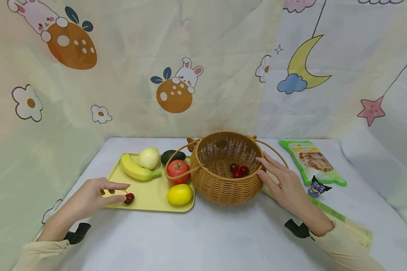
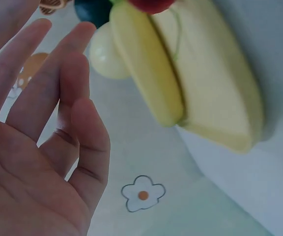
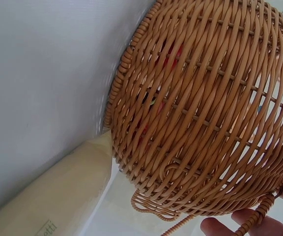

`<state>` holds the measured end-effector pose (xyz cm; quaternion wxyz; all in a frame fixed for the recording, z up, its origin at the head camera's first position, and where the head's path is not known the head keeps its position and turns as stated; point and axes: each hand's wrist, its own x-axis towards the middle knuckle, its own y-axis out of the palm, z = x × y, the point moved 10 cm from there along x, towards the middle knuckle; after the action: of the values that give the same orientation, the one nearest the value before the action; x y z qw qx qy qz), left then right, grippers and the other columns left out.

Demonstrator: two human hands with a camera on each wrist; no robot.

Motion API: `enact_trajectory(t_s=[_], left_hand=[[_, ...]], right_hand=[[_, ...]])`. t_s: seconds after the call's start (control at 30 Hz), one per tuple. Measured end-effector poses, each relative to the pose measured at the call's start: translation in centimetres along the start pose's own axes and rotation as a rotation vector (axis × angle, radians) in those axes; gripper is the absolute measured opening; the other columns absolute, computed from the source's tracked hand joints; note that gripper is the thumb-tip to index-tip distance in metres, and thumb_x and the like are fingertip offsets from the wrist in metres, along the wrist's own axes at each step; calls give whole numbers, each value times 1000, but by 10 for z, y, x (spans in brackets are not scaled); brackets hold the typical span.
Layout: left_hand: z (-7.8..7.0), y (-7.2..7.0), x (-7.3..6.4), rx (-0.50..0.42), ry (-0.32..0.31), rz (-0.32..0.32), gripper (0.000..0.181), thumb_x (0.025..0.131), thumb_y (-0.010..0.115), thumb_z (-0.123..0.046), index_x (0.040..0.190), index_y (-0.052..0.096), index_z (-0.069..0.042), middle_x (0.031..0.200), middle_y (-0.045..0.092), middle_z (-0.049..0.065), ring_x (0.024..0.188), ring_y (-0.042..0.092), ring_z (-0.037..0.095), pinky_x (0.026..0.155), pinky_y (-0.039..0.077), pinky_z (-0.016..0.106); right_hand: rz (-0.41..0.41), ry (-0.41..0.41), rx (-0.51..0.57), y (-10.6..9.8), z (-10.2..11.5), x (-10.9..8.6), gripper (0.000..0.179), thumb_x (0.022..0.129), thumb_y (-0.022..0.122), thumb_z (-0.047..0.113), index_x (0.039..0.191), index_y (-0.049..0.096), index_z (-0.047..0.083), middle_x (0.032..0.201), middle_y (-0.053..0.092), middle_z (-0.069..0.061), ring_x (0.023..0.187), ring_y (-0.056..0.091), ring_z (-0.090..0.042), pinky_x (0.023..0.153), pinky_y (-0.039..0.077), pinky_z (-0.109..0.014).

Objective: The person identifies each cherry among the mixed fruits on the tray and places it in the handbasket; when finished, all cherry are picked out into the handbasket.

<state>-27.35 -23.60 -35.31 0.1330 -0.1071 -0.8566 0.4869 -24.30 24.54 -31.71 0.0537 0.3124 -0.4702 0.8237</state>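
Observation:
My left hand (image 1: pixel 92 196) is over the tray's front left corner, thumb and fingers apart. Its thumb tip is right at a dark red cherry (image 1: pixel 129 198) with a thin stem. In the left wrist view the left hand (image 2: pixel 48 132) shows loosely bent fingers and a bare palm. The yellow tray (image 1: pixel 149 201) also bears a banana (image 1: pixel 137 170), a pale round fruit (image 1: pixel 149 158), an avocado, a red apple (image 1: pixel 178 171) and a lemon (image 1: pixel 179 194). My right hand (image 1: pixel 286 184) holds the right rim of a wicker basket (image 1: pixel 227 190). Several cherries (image 1: pixel 239 171) lie inside.
A green snack packet (image 1: pixel 313 162) lies at the back right. In front of it stands a small dark-and-purple figurine (image 1: pixel 317 187). A pale package (image 1: pixel 351 224) is partly under the right forearm. The basket's two handles (image 1: pixel 273 148) fold outward, one over the apple.

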Motion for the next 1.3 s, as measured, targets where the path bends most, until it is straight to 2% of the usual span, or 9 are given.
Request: enact_trajectory(t_s=[0.2,0.33,0.47,0.6,0.73,1.07,1.3], left_hand=[[6,18,3,12,20,14,41,81,86,-37,117,80,-19,93,73,-6,80,53,7,65,42,23],[10,25,7,3,15,34,41,81,87,-33,118,79,-18,92,75,-6,79,52,6,60,41,23],[18,33,7,-7,-23,61,40,82,86,-31,119,79,-18,89,72,-5,76,49,4,56,39,23],[22,38,8,-25,-34,73,37,83,85,-26,118,79,-18,99,78,-3,75,46,4,57,39,22],[22,40,10,-34,-31,77,34,83,85,-24,117,80,-18,106,79,-3,74,46,4,57,39,22],[22,42,12,-42,-31,100,32,83,85,-24,114,81,-18,108,80,-3,72,50,1,59,41,22],[18,41,11,-49,-20,107,33,83,85,-25,114,81,-16,105,80,-4,70,49,1,57,40,23]], right_hand=[[8,10,24,0,-2,0,46,104,62,23,149,56,22,160,45,-12,139,52,-43,95,51,-58],[6,7,16,0,-2,0,46,104,62,23,149,56,22,161,45,-12,139,52,-43,93,52,-57],[9,-1,6,1,-1,0,46,104,61,23,150,55,22,160,45,-12,138,52,-43,89,53,-54],[5,-4,0,0,-1,0,46,104,62,23,149,56,22,160,45,-13,138,53,-43,87,53,-52],[-6,-9,-8,0,-1,0,46,103,62,22,149,56,22,159,47,-13,137,54,-42,82,51,-46],[-6,-7,-2,0,-1,-2,44,104,62,22,148,58,18,160,46,-12,137,54,-42,87,53,-52],[0,0,12,0,-1,-1,46,104,62,22,149,56,22,160,45,-13,139,52,-43,90,53,-55]])
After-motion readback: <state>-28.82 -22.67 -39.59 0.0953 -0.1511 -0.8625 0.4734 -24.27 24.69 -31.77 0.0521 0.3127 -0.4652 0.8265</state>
